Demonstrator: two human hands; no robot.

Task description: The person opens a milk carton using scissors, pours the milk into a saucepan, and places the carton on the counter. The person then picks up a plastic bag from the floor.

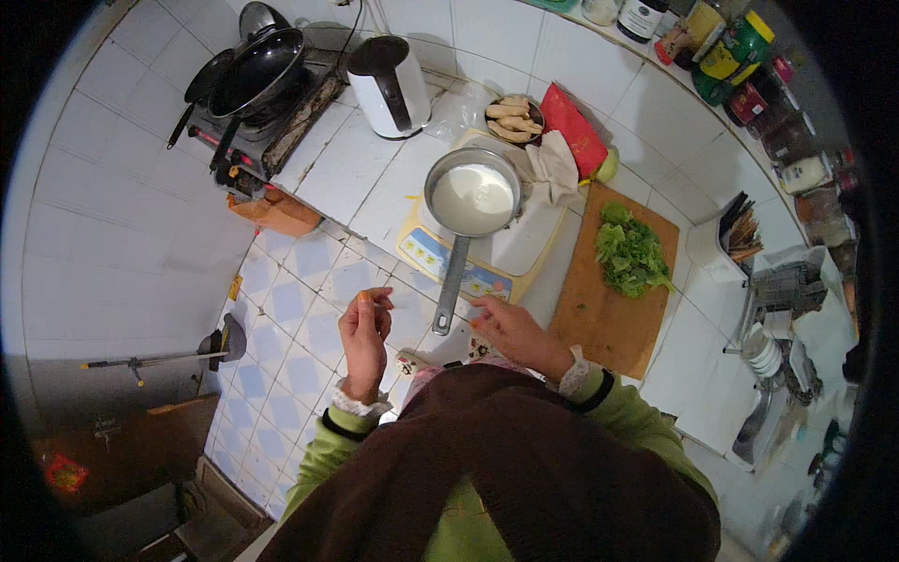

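Note:
A grey saucepan [427, 184] with white liquid inside stands on a yellow-edged board [534, 246] on the counter. The pan's long handle [451, 288] points towards me and reaches past the counter's edge. My left hand [364, 337] is raised over the floor, left of the handle, with loosely curled fingers and nothing visible in it. To the right of the handle hovers my right hand [520, 338], empty, its fingers bent and apart. Chopped leafy greens [632, 253] lie on a wooden cutting board [607, 337] beyond my right hand.
A white electric kettle [379, 91] stands behind the pan, near a gas stove [260, 144] with a black wok [256, 74]. At the back are a bowl of ginger-like roots [515, 118], a cloth [555, 168] and a red bag [570, 130]. A chopstick holder [713, 242] stands at right.

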